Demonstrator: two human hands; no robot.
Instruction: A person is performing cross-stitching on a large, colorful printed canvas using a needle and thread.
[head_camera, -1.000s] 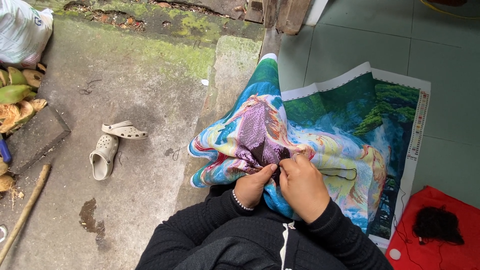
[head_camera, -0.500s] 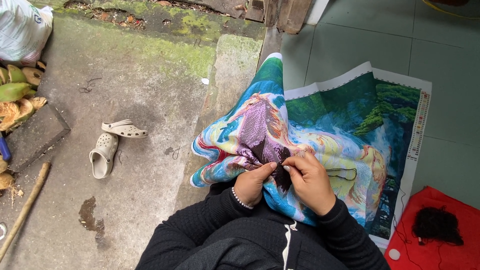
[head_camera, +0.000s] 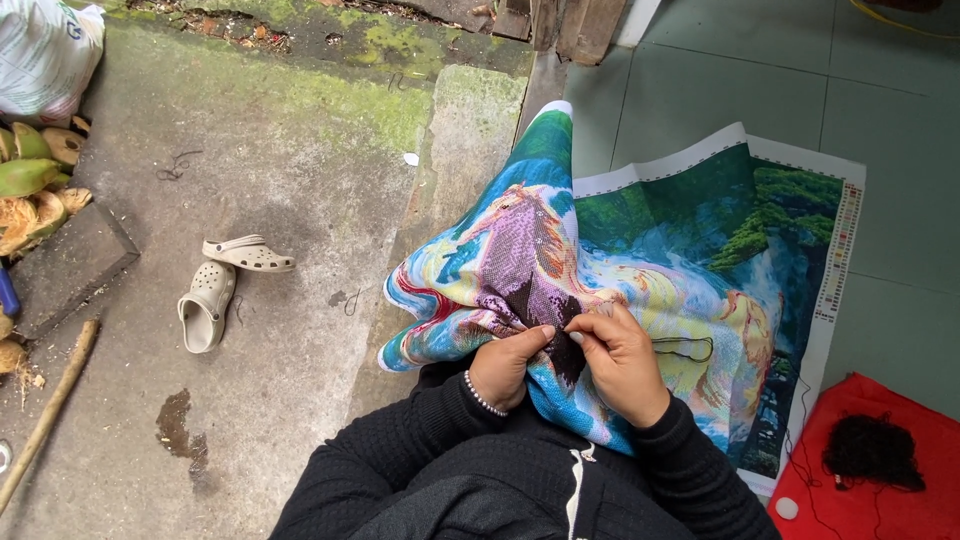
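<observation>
Colourful embroidery canvas (head_camera: 640, 250) pinched at its dark stitched patch by left hand (head_camera: 505, 365) and right hand (head_camera: 620, 360), fingertips nearly meeting. Draped over lap, long axis running away rightward across green floor tiles (head_camera: 880, 100). Mossy concrete (head_camera: 280, 150) left, beige clogs (head_camera: 220, 285) lying there.
</observation>
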